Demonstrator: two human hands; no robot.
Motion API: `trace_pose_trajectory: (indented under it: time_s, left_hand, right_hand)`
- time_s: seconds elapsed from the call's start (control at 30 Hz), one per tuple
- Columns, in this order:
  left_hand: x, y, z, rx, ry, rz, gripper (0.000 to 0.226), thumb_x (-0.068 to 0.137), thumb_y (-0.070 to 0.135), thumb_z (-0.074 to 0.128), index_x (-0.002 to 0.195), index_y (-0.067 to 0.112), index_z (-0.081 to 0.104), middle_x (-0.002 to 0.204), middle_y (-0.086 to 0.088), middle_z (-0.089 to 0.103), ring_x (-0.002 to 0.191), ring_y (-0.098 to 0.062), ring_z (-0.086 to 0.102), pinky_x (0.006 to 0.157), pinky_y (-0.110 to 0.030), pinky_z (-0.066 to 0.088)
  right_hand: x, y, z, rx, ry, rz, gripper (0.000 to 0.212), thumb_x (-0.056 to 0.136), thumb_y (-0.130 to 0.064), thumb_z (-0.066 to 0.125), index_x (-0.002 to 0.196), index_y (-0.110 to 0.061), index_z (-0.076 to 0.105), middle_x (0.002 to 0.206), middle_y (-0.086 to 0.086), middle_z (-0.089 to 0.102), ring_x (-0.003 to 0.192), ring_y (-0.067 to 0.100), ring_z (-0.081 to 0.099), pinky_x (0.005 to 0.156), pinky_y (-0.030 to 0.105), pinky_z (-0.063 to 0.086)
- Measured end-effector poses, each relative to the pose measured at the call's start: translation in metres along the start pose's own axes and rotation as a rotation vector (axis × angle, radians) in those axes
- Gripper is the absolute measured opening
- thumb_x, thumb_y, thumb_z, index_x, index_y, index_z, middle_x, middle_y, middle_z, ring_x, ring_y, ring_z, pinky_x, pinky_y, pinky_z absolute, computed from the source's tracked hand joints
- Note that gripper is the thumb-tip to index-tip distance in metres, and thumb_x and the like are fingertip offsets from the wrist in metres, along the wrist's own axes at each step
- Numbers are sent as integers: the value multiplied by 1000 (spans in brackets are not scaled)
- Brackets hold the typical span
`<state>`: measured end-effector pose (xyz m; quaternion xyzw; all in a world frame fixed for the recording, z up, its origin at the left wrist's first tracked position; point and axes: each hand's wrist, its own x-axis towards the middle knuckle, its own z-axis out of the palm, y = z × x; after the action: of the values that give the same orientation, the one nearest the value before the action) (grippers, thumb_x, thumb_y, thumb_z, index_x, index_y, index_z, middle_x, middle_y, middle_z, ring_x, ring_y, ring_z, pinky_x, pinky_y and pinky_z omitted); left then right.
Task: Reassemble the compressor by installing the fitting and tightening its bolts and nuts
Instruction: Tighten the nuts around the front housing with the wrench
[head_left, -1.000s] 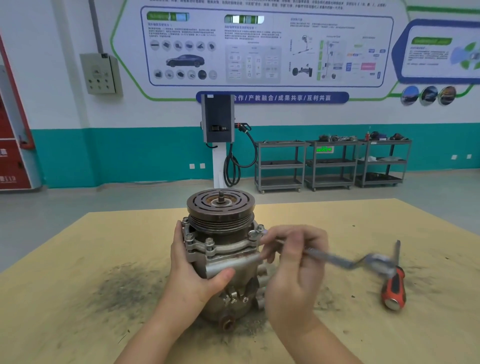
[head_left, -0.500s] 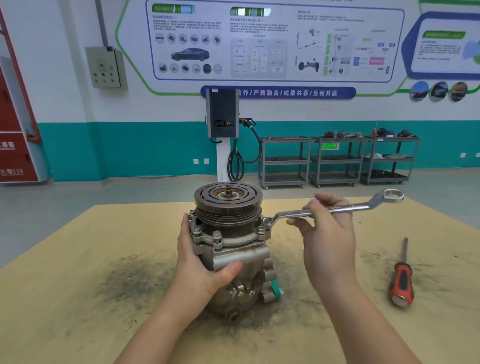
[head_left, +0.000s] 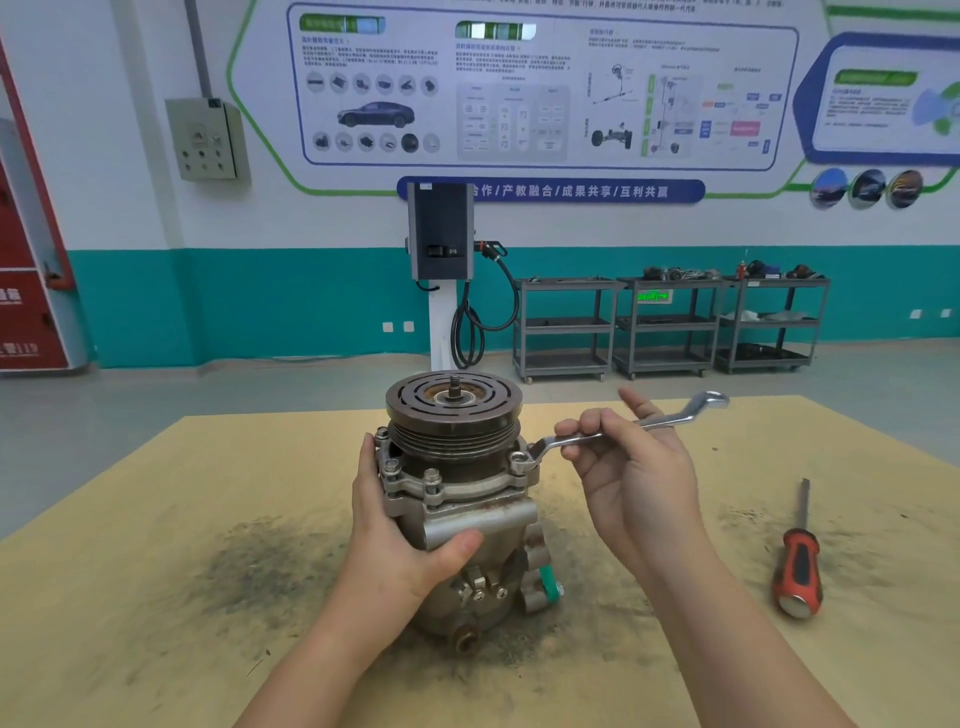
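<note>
A grey metal compressor (head_left: 457, 499) stands upright on the tan table (head_left: 156, 597), its dark grooved pulley (head_left: 454, 410) on top. Several bolts ring its flange. My left hand (head_left: 400, 540) wraps around the body from the left, thumb across the front. My right hand (head_left: 628, 467) holds a silver ring wrench (head_left: 670, 418) by its shank, fingers partly spread. The wrench's near ring sits over the bolt (head_left: 519, 460) at the flange's right side; its far ring points to the back right.
A red-and-black screwdriver (head_left: 797, 561) lies on the table at the right. Dark grime stains the tabletop around the compressor. Beyond the table stand a charging post (head_left: 441, 234) and several grey shelf carts (head_left: 670, 327) along the teal wall.
A second ago the wrench pointed down toward the screwdriver; my right hand has swung it up to the back right. The ring end has stayed at the right flange bolt. My left hand keeps its grip.
</note>
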<state>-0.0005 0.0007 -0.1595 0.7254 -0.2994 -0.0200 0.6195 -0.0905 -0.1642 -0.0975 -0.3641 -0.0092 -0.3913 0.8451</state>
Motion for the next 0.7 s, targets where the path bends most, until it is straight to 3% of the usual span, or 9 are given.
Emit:
trace_pose_trajectory:
  time_s: [0.17,0.27,0.37,0.53,0.6,0.7]
  left_hand:
    - [1,-2,-3,-5,11,39,129,43,49,85,132,67,-6,155,13,25,138,-8,35,114,-29,25]
    - [3,-4,-7,-17,-19,51,126,42,47,88,121,80,-3,153,17,28,135,-6,39,112,-28,29]
    - [3,-5,-9,-9,-22,56,124,39,56,87,116,84,-5,152,21,25,135,-5,38,109,-24,28]
    - [4,-4,-6,14,9,58,123,39,61,84,116,83,-10,155,20,20,138,-6,33,112,-26,23]
    - [3,-4,-4,11,17,66,126,40,62,89,115,84,-10,156,19,20,138,-7,32,113,-28,23]
    - [3,-4,-3,2,30,78,125,42,55,86,120,80,-8,156,12,24,138,-6,36,117,-33,27]
  right_hand:
    - [24,-5,2,9,-73,290,25,96,6,35,112,-12,42,57,6,52,53,21,60,42,24,46]
    - [20,-1,0,23,-39,238,33,96,9,38,117,-15,41,63,9,56,55,21,62,43,23,48]
    - [1,2,-10,98,-11,130,27,98,4,39,112,-18,42,66,9,60,62,22,67,51,25,54]
    - [-36,12,-16,-125,-115,-333,4,100,-16,42,103,-17,42,82,12,67,87,33,70,72,32,58]
    - [-50,22,-18,-378,-238,-628,7,100,-30,47,105,-25,47,97,11,67,97,33,68,81,37,57]
    - [-55,35,-18,-850,-457,-988,11,102,-28,44,104,-20,52,105,6,62,104,23,63,86,36,55]
